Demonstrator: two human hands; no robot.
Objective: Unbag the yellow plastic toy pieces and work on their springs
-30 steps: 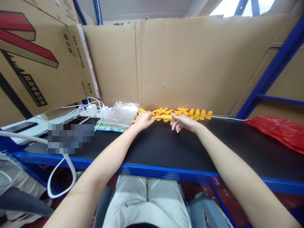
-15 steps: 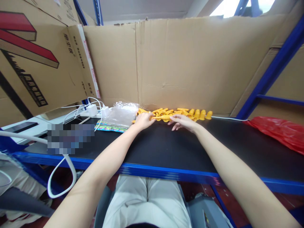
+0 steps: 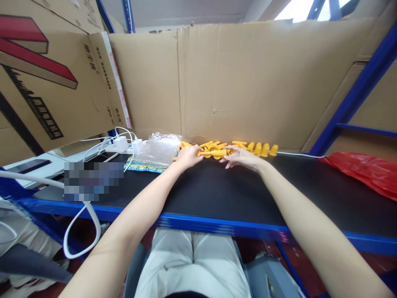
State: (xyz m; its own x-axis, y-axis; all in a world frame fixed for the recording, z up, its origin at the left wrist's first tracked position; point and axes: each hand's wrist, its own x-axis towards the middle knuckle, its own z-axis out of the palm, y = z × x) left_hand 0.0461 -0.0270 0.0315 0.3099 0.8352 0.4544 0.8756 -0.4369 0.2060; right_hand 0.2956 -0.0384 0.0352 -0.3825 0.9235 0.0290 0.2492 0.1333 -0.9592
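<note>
My left hand [image 3: 190, 157] is closed round the thin end of a yellow plastic piece [image 3: 218, 153], whose wider end points right. My right hand [image 3: 243, 158] is just past that wide end, thumb and fingers curled together. Some yellow shows between these fingers, but whether it is held or lies behind them is unclear. Behind both hands, several yellow plastic parts [image 3: 211, 145] lie in a heap along the cardboard. To the right of the heap stand several yellow cup-shaped pieces [image 3: 265, 150] in a row.
Left of the heap lies a clear plastic bag [image 3: 155, 152] over a colourful packet [image 3: 144, 166]. White chargers and cables [image 3: 120, 144] sit farther left. A red plastic bag [image 3: 359, 171] lies at the right. The black tabletop [image 3: 217, 190] has a blue front rail [image 3: 217, 225]; cardboard [image 3: 248, 82] walls the back.
My right hand has shifted slightly right, away from the wide end of the yellow piece, so more of that end shows. The left hand keeps its hold in nearly the same place.
</note>
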